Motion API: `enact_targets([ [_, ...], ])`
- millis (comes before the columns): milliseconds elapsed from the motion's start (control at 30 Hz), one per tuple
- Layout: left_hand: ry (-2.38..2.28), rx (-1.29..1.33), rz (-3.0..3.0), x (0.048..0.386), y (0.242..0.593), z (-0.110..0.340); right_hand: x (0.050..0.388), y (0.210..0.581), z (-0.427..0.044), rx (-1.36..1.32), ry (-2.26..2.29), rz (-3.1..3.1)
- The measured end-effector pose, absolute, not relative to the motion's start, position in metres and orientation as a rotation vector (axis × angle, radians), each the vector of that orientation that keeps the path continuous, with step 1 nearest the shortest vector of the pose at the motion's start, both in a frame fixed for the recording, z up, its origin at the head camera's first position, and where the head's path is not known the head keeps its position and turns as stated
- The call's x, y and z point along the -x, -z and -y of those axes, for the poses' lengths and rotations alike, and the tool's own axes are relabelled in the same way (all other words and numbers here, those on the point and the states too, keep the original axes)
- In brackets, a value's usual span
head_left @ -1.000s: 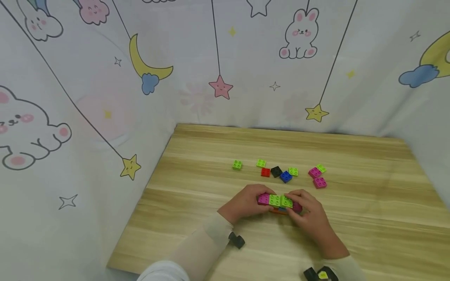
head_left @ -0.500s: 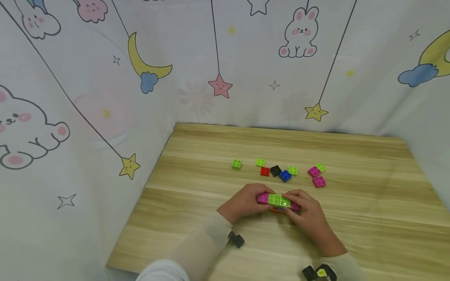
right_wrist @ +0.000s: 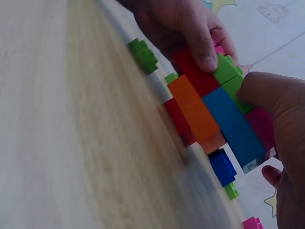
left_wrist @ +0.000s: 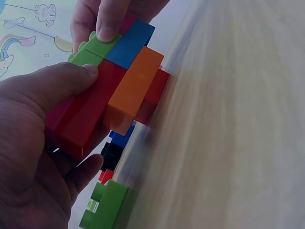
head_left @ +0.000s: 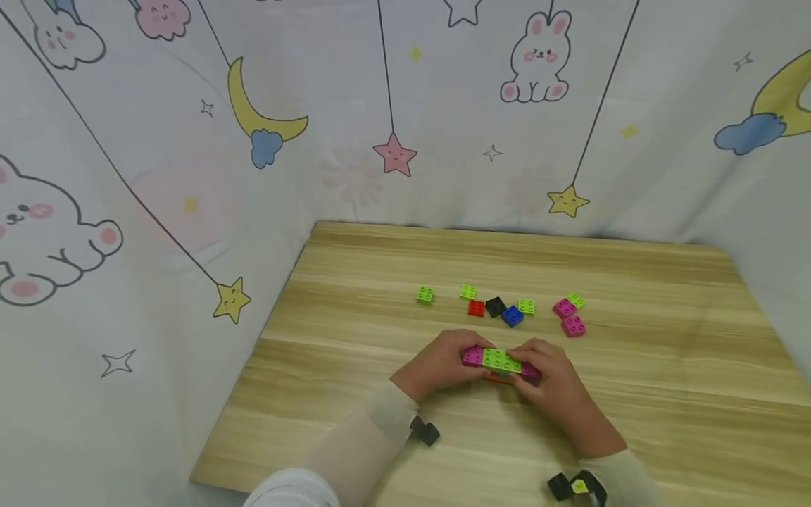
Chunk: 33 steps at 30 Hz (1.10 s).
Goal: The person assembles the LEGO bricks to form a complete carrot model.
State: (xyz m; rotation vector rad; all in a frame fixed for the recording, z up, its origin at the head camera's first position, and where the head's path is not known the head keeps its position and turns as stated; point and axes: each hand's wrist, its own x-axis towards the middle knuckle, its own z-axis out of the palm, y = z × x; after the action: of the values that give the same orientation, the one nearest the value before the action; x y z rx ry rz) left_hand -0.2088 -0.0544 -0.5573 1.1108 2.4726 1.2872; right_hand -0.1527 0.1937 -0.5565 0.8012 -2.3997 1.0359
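Both hands hold a stack of toy building bricks just in front of the loose ones. Its top row has a magenta brick [head_left: 473, 355] at the left, two lime bricks [head_left: 503, 360] side by side, and magenta at the right. Below come a long red brick [left_wrist: 93, 112] and a blue brick [right_wrist: 233, 126], then an orange brick [left_wrist: 136, 88], with red at the bottom. My left hand [head_left: 440, 362] grips the left end, thumb on the near side. My right hand [head_left: 554, 377] pinches the right end, its thumb on the right lime brick. Palms partly hide the ends.
Behind the stack lie loose bricks: a green brick [head_left: 425, 295], a red brick [head_left: 476, 308], a black brick [head_left: 495, 306], a blue brick [head_left: 512, 315], magenta bricks [head_left: 574, 326] and several lime ones. The wooden tabletop [head_left: 355, 303] meets a printed curtain [head_left: 443, 190] behind.
The right lime brick, raised and slightly skewed a second ago, now lies level and flush against the other lime brick. Both hands keep their hold, nearly in place.
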Motion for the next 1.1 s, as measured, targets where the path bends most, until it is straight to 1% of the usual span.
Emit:
enact_targets([
  [300,-1.302,-1.125,-2.457,0.207,0.564,0.056,0.149,0.567,-0.193,-0.782,-1.021,2.410],
  [433,-1.287,-1.133,-2.467,0.207,0.563,0.056,0.150,0.573,-0.198,-0.735,-1.133,2.368],
  [500,-1.272,-1.124,-2.478,0.207,0.561,0.056,0.154,0.575,-0.206,-0.655,-1.243,2.314],
  [600,-1.246,-1.108,-2.490,0.209,0.559,0.056,0.167,0.576,-0.223,-0.428,-1.294,2.233],
  [733,-1.219,-1.088,-2.496,0.210,0.558,0.054,0.189,0.576,-0.250,-0.090,-1.130,2.300],
  [833,-1.221,-1.079,-2.492,0.210,0.558,0.054,0.201,0.576,-0.265,0.082,-1.025,2.470],
  [933,-1.229,-1.078,-2.482,0.210,0.559,0.054,0.206,0.577,-0.272,0.152,-0.938,2.619],
  [1100,-1.235,-1.081,-2.485,0.209,0.560,0.055,0.209,0.580,-0.274,0.123,-0.899,2.659],
])
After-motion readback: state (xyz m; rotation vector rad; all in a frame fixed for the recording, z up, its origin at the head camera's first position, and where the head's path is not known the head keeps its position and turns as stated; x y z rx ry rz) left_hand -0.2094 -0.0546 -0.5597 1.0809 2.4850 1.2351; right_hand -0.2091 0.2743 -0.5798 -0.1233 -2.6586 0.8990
